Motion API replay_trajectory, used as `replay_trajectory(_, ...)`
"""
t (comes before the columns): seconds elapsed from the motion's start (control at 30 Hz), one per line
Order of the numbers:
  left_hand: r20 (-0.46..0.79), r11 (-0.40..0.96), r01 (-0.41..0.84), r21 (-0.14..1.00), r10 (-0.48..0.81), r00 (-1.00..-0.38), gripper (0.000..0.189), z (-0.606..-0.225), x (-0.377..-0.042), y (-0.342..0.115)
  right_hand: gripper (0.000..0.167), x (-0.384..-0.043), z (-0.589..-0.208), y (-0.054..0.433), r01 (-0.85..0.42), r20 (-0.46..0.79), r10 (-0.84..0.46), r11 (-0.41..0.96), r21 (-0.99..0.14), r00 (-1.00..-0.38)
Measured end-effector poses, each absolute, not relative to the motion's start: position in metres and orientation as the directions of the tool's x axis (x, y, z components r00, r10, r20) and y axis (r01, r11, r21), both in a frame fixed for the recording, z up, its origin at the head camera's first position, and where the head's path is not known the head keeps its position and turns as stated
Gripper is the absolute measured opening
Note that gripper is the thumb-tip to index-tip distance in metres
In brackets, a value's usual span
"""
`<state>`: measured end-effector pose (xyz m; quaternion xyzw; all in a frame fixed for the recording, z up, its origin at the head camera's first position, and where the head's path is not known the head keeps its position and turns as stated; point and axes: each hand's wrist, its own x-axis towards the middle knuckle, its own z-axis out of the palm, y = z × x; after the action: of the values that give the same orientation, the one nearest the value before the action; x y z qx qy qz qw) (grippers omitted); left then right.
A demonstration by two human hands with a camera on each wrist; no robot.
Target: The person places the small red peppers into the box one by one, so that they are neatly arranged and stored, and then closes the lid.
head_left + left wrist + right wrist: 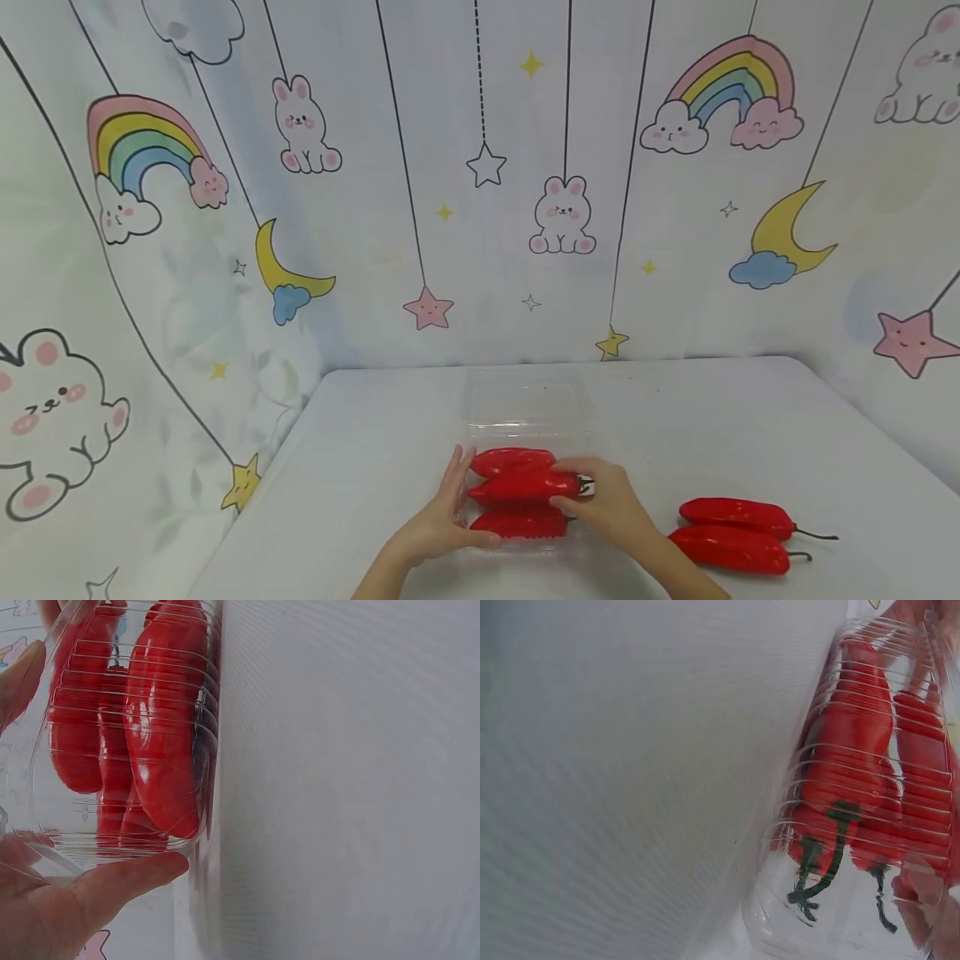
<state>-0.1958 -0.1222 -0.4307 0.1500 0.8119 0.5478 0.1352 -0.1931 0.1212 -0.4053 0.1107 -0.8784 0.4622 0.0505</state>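
A clear plastic clamshell box holds several glossy red chili peppers, its lid folded back behind it. My left hand holds the box's left end, fingers along the side and thumb along the front edge. With thumb and fingers my right hand grips the stem end of a red chili pepper lying over the others. Green stems show through the ribbed wall in the right wrist view. Part of the held pepper's stem is hidden by my right hand.
Two more red chili peppers lie side by side on the white table, right of my right forearm, stems pointing right. Behind the table hangs a pale curtain printed with rabbits, stars and rainbows.
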Motion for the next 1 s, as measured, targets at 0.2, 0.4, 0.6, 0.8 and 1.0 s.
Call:
replay_trajectory(0.2,-0.046,0.339,0.103,0.935,0.403,-0.914,0.110,-0.429,-0.196,-0.122,0.036,-0.198,-0.405,0.118,-0.302,0.184,-0.255,0.578,-0.758,-0.949)
replay_trajectory(0.4,-0.055,0.349,0.095,0.932,0.396,-0.916,0.111,-0.431,-0.197,-0.122,0.034,-0.197,-0.402,0.113,-0.328,0.163,-0.304,0.642,-0.693,-0.939)
replay_trajectory(0.6,-0.062,0.345,0.085,0.935,0.393,-0.917,0.111,-0.433,-0.198,-0.122,0.034,-0.194,-0.398,0.107,-0.299,0.099,-0.307,0.719,-0.627,-0.947)
replay_trajectory(0.8,-0.072,0.328,0.070,0.942,0.401,-0.913,0.112,-0.432,-0.196,-0.122,0.035,-0.197,-0.400,0.101,-0.313,0.091,-0.320,0.762,-0.567,-0.943)
replay_trajectory(1.0,-0.069,0.317,0.069,0.946,0.404,-0.912,0.111,-0.432,-0.197,-0.122,0.037,-0.198,-0.398,0.095,-0.323,0.075,-0.335,0.791,-0.520,-0.939)
